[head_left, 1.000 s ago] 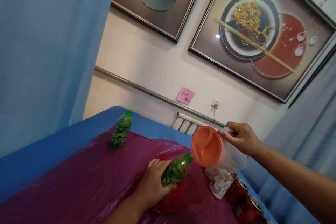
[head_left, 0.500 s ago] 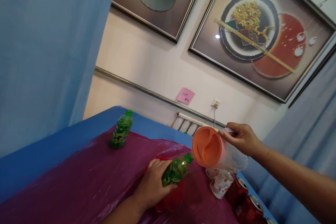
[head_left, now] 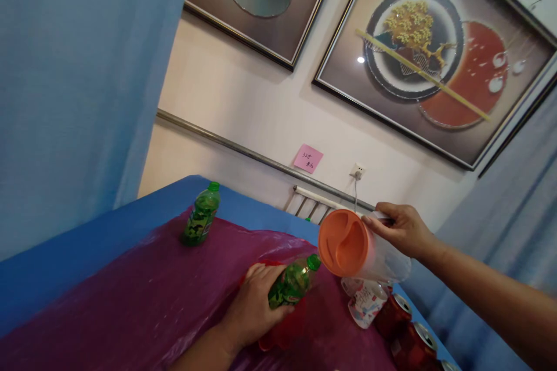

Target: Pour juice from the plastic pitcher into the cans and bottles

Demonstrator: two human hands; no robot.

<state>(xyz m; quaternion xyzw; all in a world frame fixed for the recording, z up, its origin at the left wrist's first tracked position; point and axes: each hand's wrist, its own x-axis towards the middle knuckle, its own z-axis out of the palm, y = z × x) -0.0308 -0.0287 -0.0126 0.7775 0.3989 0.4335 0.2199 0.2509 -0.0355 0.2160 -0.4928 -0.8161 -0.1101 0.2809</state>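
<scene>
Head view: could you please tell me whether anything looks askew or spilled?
The lidded pitcher in the right hand is tipped sideways, and the green bottle in the left hand leans, unlike the upright bottle farther back. No spill is visible.

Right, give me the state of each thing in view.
Left hand: closed around a bottle
Held bottle: tilted, green cap on
Right hand: gripping the pitcher's handle
Pitcher: tilted, orange lid on; contents unclear
Far bottle: upright on the purple sheet, green cap on
Red cans: upright; opened or not, can't tell
Red bowl: mostly hidden
Wall socket: plug in
</scene>
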